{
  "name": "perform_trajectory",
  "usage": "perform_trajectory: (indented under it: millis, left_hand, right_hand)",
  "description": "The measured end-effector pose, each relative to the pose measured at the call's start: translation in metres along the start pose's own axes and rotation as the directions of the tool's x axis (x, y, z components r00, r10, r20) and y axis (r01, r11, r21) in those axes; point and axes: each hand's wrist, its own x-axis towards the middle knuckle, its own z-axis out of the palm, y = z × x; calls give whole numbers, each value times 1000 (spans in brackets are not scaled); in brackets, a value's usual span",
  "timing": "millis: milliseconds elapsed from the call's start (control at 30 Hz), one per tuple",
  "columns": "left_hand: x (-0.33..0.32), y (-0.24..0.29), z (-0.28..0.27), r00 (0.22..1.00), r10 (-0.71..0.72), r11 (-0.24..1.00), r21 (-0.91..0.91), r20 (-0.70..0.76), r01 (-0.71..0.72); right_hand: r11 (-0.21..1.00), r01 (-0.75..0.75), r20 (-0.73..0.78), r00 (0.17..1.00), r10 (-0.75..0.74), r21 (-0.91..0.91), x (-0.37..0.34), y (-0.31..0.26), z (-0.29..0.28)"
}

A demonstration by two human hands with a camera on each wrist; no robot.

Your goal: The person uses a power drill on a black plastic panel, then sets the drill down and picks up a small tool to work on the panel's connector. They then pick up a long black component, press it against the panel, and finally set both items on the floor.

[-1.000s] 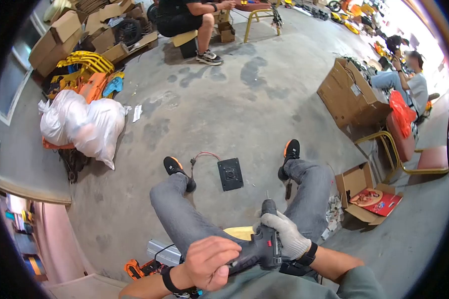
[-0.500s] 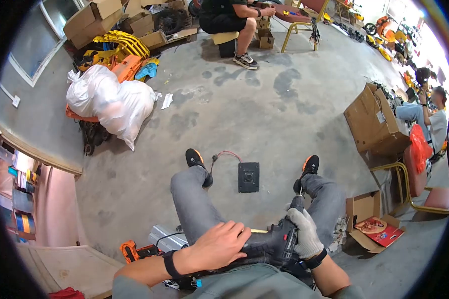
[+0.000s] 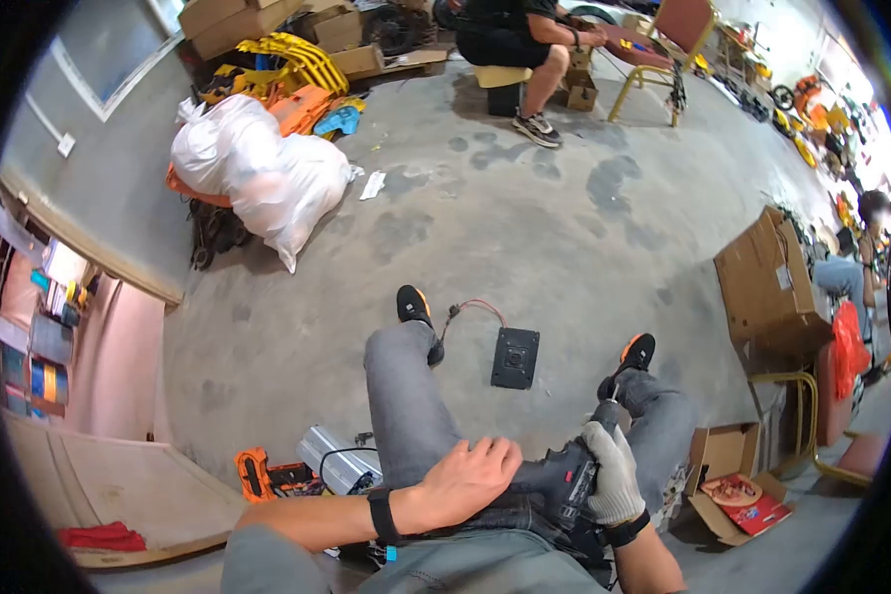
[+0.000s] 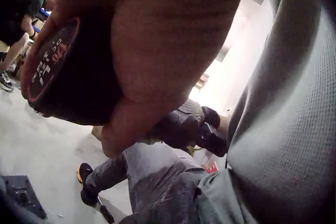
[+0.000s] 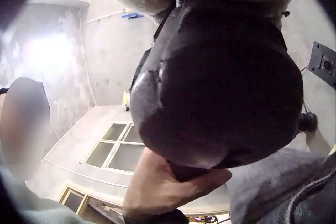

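A black cordless drill (image 3: pixel 564 475) lies across my lap, its chuck and bit toward the right knee. My right hand (image 3: pixel 616 477), in a white knit glove, grips it around the body. My bare left hand (image 3: pixel 470 480) holds the battery end of the drill, palm down. In the right wrist view the left thumb (image 5: pixel 202 184) presses against the dark rounded end. A label with a red outline (image 4: pixel 55 61) shows on the dark base between the left hand's fingers and thumb in the left wrist view. On the floor between my feet lies a black square plate (image 3: pixel 515 357) with a red cable.
Left of my lap are a silver metal box (image 3: pixel 339 457) and an orange frame-like object (image 3: pixel 255 475). An open carton (image 3: pixel 723 450) with red packaging stands at right, a larger carton (image 3: pixel 772 277) beyond. White bags (image 3: pixel 267 183) sit at left; a seated person (image 3: pixel 515 59) is ahead.
My left hand has come down from a raised, curled pose onto the drill's battery end. The right hand keeps its grip; the drill shifts slightly right as the head view turns left.
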Motion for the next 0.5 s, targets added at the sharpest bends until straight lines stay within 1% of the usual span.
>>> perform_trajectory:
  millis: [33,67,100,133,167,200,233,267,300,367,400,467,500]
  left_hand:
    - [2,-1,0,997,28,999,26,-72,-26]
    - [2,-1,1,988,60,997,54,-139,-53]
    - [3,0,2,989,52,998,54,-140,-44]
    - [3,3,3,984,80,996,53,-159,-72]
    - [4,4,6,977,109,993,54,-182,-101]
    - [5,4,11,977,99,994,52,-189,-91]
    - [5,4,18,982,119,993,41,-147,-114]
    - [7,5,22,986,131,991,28,-108,-128]
    - [9,4,26,987,106,994,24,-122,-104]
    - [11,6,30,988,83,995,-43,-133,-89]
    - [11,5,33,988,73,996,-40,-133,-79]
    - [12,5,36,995,70,991,-111,-75,-78]
    - [12,4,36,995,70,991,-108,-73,-78]
  right_hand:
    - [1000,-2,13,1000,2,-11,1,2,-3]
    - [1000,-29,-9,1000,29,1,2,3,-6]
    - [998,-57,-36,998,57,18,3,4,-6]
    - [995,-85,-24,996,86,45,0,2,-6]
    - [996,-86,-22,996,87,38,0,3,-6]
    - [996,-74,-16,997,74,44,1,5,-7]
    - [997,-59,-4,998,60,41,2,5,-9]
    - [996,-40,-38,998,43,77,4,9,-9]
    - [998,-42,-25,999,43,52,4,7,-8]
    - [999,-38,-53,998,39,27,0,6,-8]
    - [996,-42,-45,998,45,76,1,7,-6]
    - [997,-39,-41,998,42,63,0,6,-5]
    - [998,-29,-49,998,32,53,0,5,-6]
